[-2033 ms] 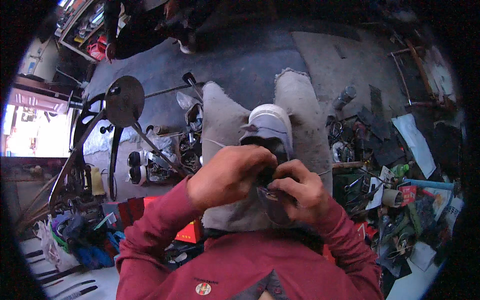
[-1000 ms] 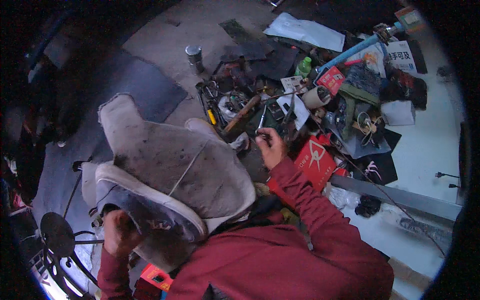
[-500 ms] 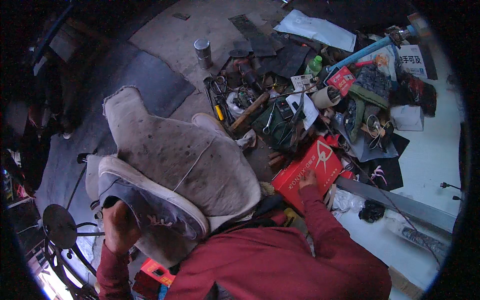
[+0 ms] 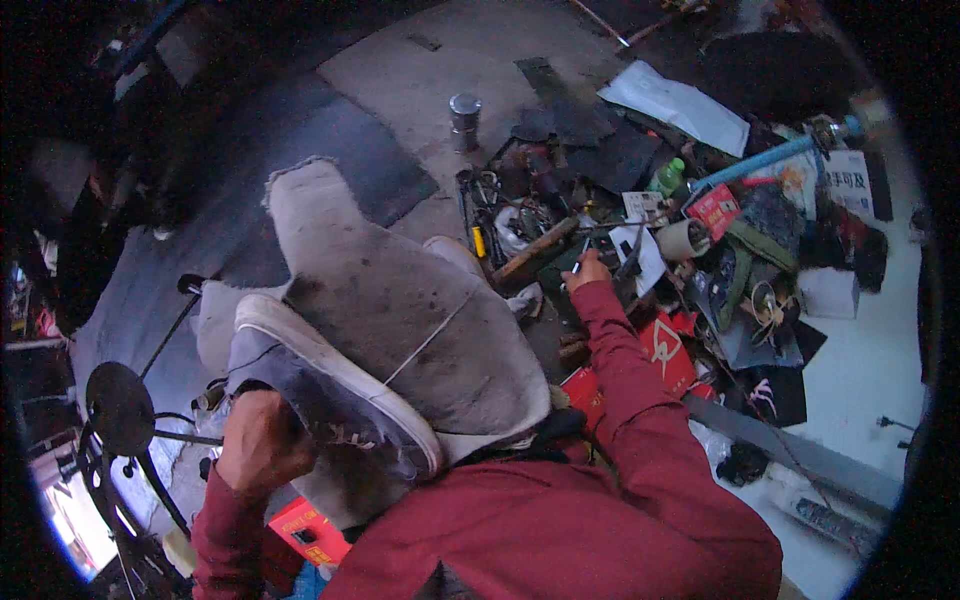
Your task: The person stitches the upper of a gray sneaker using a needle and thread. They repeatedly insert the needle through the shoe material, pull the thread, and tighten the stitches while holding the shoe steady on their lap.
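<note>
My left hand [image 4: 262, 445] grips a grey-blue sneaker [image 4: 330, 390] with a white sole, holding it sole-up against the stained grey cloth [image 4: 400, 280] over my lap. My right arm, in a dark red sleeve, stretches out to the right. My right hand [image 4: 590, 270] rests among a heap of tools on the floor, beside a wooden-handled tool [image 4: 530, 252]. Its fingers curl down over small dark items. Whether they hold one is unclear.
Near the heap lie a red box [image 4: 662, 350], a tape roll [image 4: 688, 238], a green bottle [image 4: 668, 178], a white sheet [image 4: 680, 105] and a blue pipe [image 4: 770, 160]. A metal can [image 4: 464, 118] stands farther off. A black iron stand [image 4: 120, 410] is at my lower left.
Both hands worked together on the shoe earlier. Since then the view swung right, my left hand kept the sneaker, and my right hand moved from the red box out to the tool heap.
</note>
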The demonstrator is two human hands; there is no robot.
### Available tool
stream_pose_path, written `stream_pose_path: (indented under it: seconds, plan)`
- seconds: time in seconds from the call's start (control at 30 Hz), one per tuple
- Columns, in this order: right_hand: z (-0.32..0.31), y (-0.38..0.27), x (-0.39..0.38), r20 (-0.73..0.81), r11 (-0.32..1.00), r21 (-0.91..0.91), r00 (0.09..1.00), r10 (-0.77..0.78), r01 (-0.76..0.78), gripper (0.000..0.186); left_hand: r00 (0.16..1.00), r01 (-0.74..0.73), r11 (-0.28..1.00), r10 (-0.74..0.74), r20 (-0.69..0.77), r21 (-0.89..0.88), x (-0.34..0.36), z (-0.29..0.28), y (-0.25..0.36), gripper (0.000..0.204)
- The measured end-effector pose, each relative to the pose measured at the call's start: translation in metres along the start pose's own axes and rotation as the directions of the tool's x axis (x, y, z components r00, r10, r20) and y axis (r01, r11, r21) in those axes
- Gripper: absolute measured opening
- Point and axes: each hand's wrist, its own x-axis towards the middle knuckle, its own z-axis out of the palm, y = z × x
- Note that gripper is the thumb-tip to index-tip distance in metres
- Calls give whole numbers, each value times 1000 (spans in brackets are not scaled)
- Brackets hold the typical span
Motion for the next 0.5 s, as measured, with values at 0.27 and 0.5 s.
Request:
stream_pose_path:
  seconds: [0.27, 0.5]
  plan:
    - [23, 41, 22, -77, 981, 160, 992, -100, 112, 41, 1000, -16, 996, 16, 3, 87, -11, -6, -4, 23]
    - [-60, -63, -76, 77, 341, 940, 960, -269, 20, 15, 990, 37, 934, -84, -118, -355, 5, 8, -1, 15]
